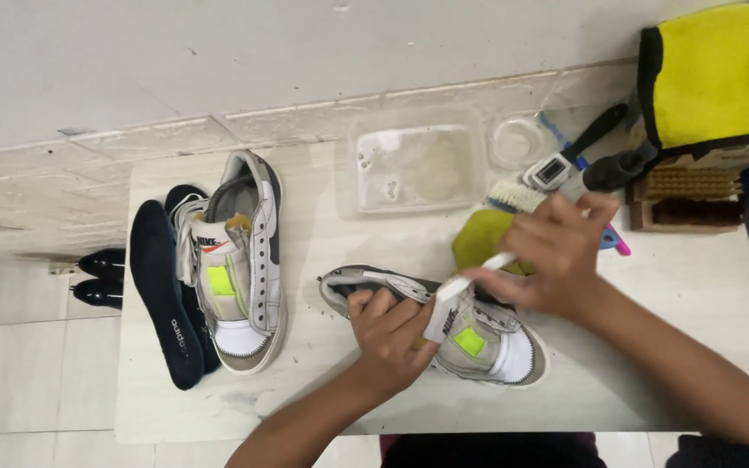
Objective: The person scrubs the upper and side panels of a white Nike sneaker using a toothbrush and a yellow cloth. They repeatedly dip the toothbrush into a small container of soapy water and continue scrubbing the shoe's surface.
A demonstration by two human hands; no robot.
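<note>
A white and grey sneaker point(496, 347) with a green patch lies on its side on the pale table point(305, 251). My left hand point(389, 334) grips it around the collar and tongue. My right hand point(556, 256) holds a small white brush point(478, 270) whose head rests against the shoe's tongue. A second matching sneaker point(244, 260) lies unlaced at the left, sole towards the wall. Two black insoles point(166, 295) lie next to it.
A clear plastic tray point(413, 169) with soapy water stands at the back, a round clear lid point(517, 143) beside it. A yellow cloth point(478, 238), several brushes point(556, 169), a wooden brush point(691, 199) and a yellow-black bag point(721, 74) crowd the right. Black shoes point(101, 277) stand on the floor.
</note>
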